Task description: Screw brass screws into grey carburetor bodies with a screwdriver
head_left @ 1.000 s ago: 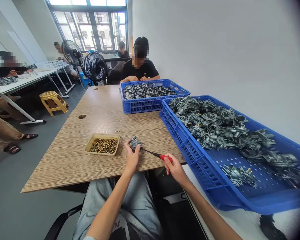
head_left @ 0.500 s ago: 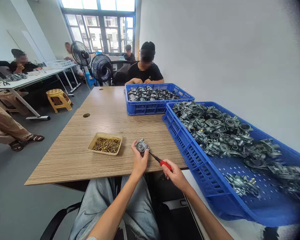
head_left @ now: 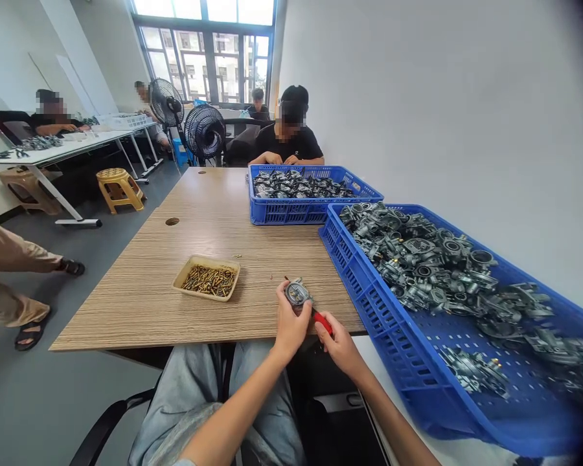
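My left hand (head_left: 289,325) grips a small grey metal carburetor part (head_left: 297,292) just above the wooden table's (head_left: 208,220) near edge. My right hand (head_left: 339,340) is closed around a red-handled screwdriver (head_left: 322,321), whose shaft points up-left and is hidden behind the part. A shallow beige tray of brass screws (head_left: 206,278) lies on the table to the left of my hands. A few loose screws (head_left: 236,255) lie beside it.
A big blue crate (head_left: 432,375) full of metal carburetor parts sits at my right. A second blue crate (head_left: 291,208) stands further back, with a person in black seated behind it. Two fans (head_left: 204,133), a yellow stool (head_left: 118,188) and other people at a white table are at the left.
Both hands drew closer to me and to the right, toward the table edge. The screwdriver handle came nearer the part, so less of its shaft shows. The view panned slightly.
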A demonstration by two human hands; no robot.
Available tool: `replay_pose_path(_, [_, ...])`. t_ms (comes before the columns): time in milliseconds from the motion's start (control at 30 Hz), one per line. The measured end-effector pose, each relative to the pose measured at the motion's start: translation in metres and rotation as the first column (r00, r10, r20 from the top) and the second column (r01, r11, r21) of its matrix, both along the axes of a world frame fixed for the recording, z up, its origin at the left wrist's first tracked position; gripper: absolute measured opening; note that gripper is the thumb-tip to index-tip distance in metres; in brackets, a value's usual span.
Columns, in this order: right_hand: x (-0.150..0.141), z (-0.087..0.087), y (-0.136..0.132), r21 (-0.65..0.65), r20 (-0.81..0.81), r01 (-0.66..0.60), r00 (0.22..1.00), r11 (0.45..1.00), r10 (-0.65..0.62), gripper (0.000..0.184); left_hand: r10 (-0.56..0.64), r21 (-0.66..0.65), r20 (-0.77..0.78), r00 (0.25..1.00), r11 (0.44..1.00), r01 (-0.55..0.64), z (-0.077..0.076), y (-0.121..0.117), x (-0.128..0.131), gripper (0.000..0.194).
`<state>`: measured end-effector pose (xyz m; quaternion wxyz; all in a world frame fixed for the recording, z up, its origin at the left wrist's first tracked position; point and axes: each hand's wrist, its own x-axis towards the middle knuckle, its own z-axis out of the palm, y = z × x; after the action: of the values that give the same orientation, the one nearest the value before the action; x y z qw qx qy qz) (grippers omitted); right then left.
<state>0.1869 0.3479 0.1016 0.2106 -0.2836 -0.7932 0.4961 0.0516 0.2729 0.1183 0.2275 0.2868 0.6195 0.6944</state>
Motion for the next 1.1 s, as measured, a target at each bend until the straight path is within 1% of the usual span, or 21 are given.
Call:
replay_pose_path(133, [0.002, -0.007, 0.006, -0.114, -0.051, 0.021, 0.998, 0.993, -0.027, 0.053, -0.104, -0.060, -0.155, 0.982, 0.994, 0.096, 0.003, -0.004, 0.015, 0.067])
replay_pose_path(233, [0.002, -0.013, 0.010, -0.220, -0.097, 0.027, 0.994, 0.975, -0.050, 0.059, -0.184, -0.069, -0.248, 0.951, 0.983, 0.173, 0.006, -0.005, 0.013, 0.074])
replay_pose_path(333, [0.001, -0.016, 0.013, -0.294, -0.148, 0.024, 0.986, 0.955, -0.070, 0.061, -0.289, -0.084, -0.317, 0.903, 0.957, 0.276, 0.009, -0.008, -0.001, 0.077])
replay_pose_path(400, [0.001, -0.018, 0.013, -0.309, -0.168, 0.026, 0.982, 0.951, -0.082, 0.060, -0.360, -0.101, -0.353, 0.864, 0.932, 0.348, 0.008, -0.014, -0.016, 0.081])
replay_pose_path(467, [0.002, -0.019, 0.012, -0.301, -0.178, 0.055, 0.978, 0.952, -0.113, 0.056, -0.409, -0.125, -0.365, 0.836, 0.912, 0.392, 0.003, -0.025, -0.036, 0.086])
replay_pose_path(533, [0.003, -0.021, 0.010, -0.281, -0.187, 0.102, 0.969, 0.954, -0.159, 0.052, -0.414, -0.153, -0.345, 0.842, 0.910, 0.385, -0.003, -0.038, -0.060, 0.079])
replay_pose_path(633, [0.002, -0.023, 0.007, -0.247, -0.204, 0.156, 0.956, 0.956, -0.209, 0.049, -0.364, -0.183, -0.313, 0.877, 0.930, 0.320, -0.011, -0.056, -0.095, 0.050])
replay_pose_path(700, [0.000, -0.019, 0.003, -0.233, -0.223, 0.192, 0.944, 0.953, -0.244, 0.049, -0.323, -0.198, -0.327, 0.888, 0.942, 0.271, -0.013, -0.064, -0.110, 0.039])
replay_pose_path(767, [-0.002, -0.010, -0.002, -0.227, -0.254, 0.232, 0.923, 0.946, -0.288, 0.050, -0.318, -0.201, -0.336, 0.886, 0.944, 0.263, -0.015, -0.068, -0.117, 0.034])
replay_pose_path(800, [-0.002, -0.002, -0.006, -0.230, -0.274, 0.252, 0.910, 0.940, -0.311, 0.050, -0.328, -0.199, -0.339, 0.882, 0.941, 0.274, -0.016, -0.069, -0.118, 0.033])
replay_pose_path(867, [0.001, 0.018, -0.013, -0.245, -0.323, 0.299, 0.872, 0.922, -0.368, 0.050, -0.356, -0.199, -0.352, 0.866, 0.932, 0.303, -0.018, -0.069, -0.117, 0.033])
replay_pose_path(933, [0.010, 0.045, -0.020, -0.254, -0.367, 0.349, 0.828, 0.902, -0.424, 0.048, -0.373, -0.197, -0.378, 0.847, 0.927, 0.320, -0.019, -0.068, -0.115, 0.034])
replay_pose_path(1000, [0.025, 0.076, -0.027, -0.235, -0.409, 0.420, 0.775, 0.877, -0.481, 0.046, -0.388, -0.196, -0.387, 0.836, 0.921, 0.337, -0.020, -0.066, -0.116, 0.035])
replay_pose_path(1067, [0.046, 0.105, -0.033, -0.197, -0.458, 0.529, 0.695, 0.825, -0.555, 0.044, -0.409, -0.199, -0.389, 0.825, 0.912, 0.358, -0.021, -0.065, -0.119, 0.038])
replay_pose_path(1100, [0.058, 0.119, -0.037, -0.180, -0.472, 0.589, 0.650, 0.787, -0.595, 0.042, -0.422, -0.204, -0.391, 0.818, 0.906, 0.370, -0.021, -0.064, -0.120, 0.039])
